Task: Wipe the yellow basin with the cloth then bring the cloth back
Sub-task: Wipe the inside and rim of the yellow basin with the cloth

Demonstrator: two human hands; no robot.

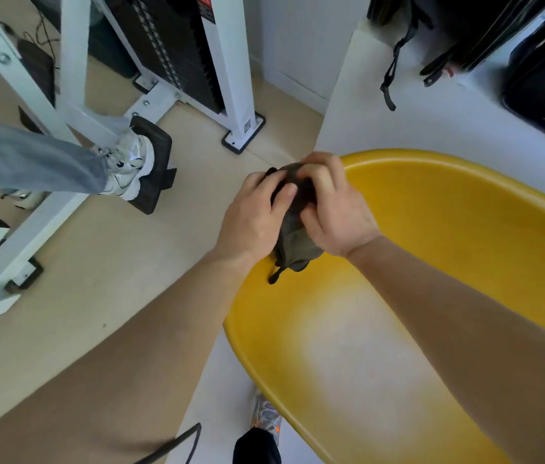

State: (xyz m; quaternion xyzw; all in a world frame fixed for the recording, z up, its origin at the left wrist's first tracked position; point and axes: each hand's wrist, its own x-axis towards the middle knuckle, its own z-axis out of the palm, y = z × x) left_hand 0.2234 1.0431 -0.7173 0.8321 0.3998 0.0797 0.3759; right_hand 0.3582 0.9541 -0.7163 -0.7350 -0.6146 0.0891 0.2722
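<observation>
A large yellow basin (431, 229) stands on a white table, filling the right half of the view. Over its left rim I hold a bunched dark grey-green cloth (293, 242) between both hands. My left hand (251, 216) grips the cloth from the left, thumb pressed on top. My right hand (334, 205) clasps it from the right, fingers curled over the upper end. The cloth's lower end hangs just inside the basin, with a small dark loop dangling from it. The part of the cloth between my palms is hidden.
The white table (381, 122) carries black bags (539, 61) at the back right. To the left, on the beige floor, stands a white gym machine frame (231, 61) with a black weight stack. Another person's leg and white sneaker (130, 165) rest on its black footplate.
</observation>
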